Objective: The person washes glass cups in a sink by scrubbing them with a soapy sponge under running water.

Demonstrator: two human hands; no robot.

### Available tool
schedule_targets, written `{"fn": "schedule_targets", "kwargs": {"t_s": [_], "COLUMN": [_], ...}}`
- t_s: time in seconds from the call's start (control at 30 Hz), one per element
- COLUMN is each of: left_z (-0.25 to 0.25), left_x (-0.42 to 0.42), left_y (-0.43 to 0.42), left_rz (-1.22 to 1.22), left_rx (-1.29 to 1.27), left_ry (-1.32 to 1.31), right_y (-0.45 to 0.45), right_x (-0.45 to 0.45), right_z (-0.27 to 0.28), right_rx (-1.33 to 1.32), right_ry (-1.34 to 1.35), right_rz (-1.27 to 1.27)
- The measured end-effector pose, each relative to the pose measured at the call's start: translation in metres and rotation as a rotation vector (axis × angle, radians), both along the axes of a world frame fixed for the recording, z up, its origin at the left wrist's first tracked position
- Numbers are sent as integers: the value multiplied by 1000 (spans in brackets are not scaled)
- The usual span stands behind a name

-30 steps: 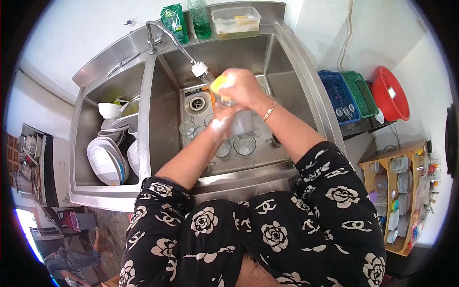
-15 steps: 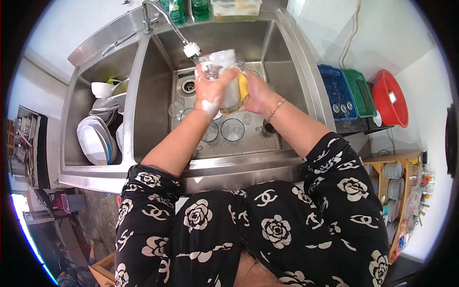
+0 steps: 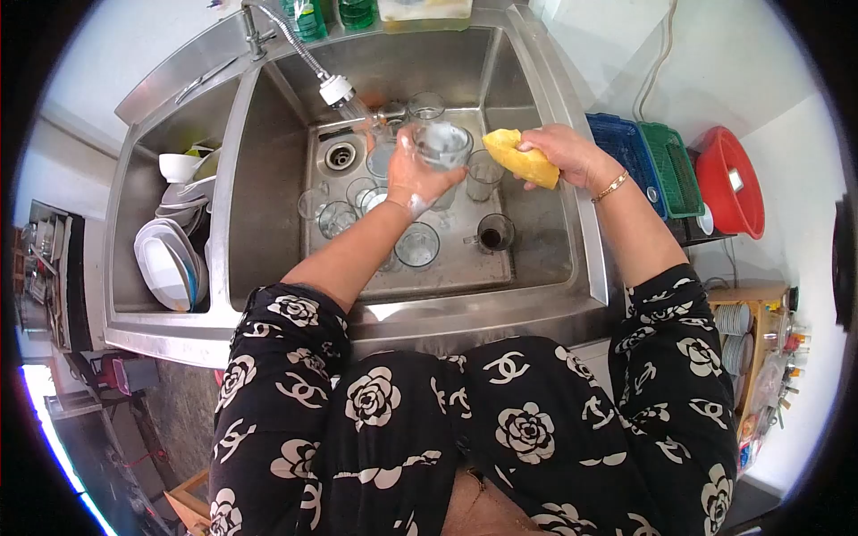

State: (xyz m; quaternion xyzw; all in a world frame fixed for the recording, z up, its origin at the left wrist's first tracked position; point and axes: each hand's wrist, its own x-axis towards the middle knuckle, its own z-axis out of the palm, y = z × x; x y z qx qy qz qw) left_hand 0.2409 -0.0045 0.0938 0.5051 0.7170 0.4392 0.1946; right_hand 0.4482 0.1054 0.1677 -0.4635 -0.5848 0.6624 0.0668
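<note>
My left hand (image 3: 418, 179) is wrapped round a soapy clear glass (image 3: 443, 145) above the sink basin, with foam on my wrist. To the right, my right hand (image 3: 569, 156) grips a yellow sponge (image 3: 521, 159) near the basin's right wall, apart from the glass. Below my hands, several glasses stand on the sink floor, among them an upright drinking glass (image 3: 417, 244). A glass mug (image 3: 494, 233) with dark liquid in it stands to their right. The faucet's white nozzle (image 3: 337, 90) hangs just left of my left hand.
The left basin (image 3: 170, 127) holds stacked white plates (image 3: 167, 263) and bowls. Green soap bottles (image 3: 356, 12) and a plastic tub (image 3: 425, 14) stand on the back ledge. At the right are a blue basket (image 3: 617, 147), a green basket (image 3: 672, 170) and a red basin (image 3: 728, 183).
My right hand has moved right with the sponge, away from the glass. My left hand still holds the glass, now tipped with its round rim or base towards me.
</note>
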Motion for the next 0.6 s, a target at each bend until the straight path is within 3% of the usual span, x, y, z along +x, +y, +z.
{"fn": "schedule_targets", "kwargs": {"t_s": [0.17,0.3,0.53,0.6], "left_z": [-32,-40,-71,-72], "left_x": [0,-5,-12,-14], "left_y": [6,7,4,4], "left_rz": [-55,-168,-299,-319], "left_rx": [15,-94,-249,-305], "left_ry": [200,180,313,352], "right_y": [3,28,38,49], "right_x": [-9,-24,-92,-111], "right_z": [0,-31,-55,-69], "right_rx": [148,323,925,1037], "right_ry": [83,101,-286,-440], "right_rz": [65,143,15,162]}}
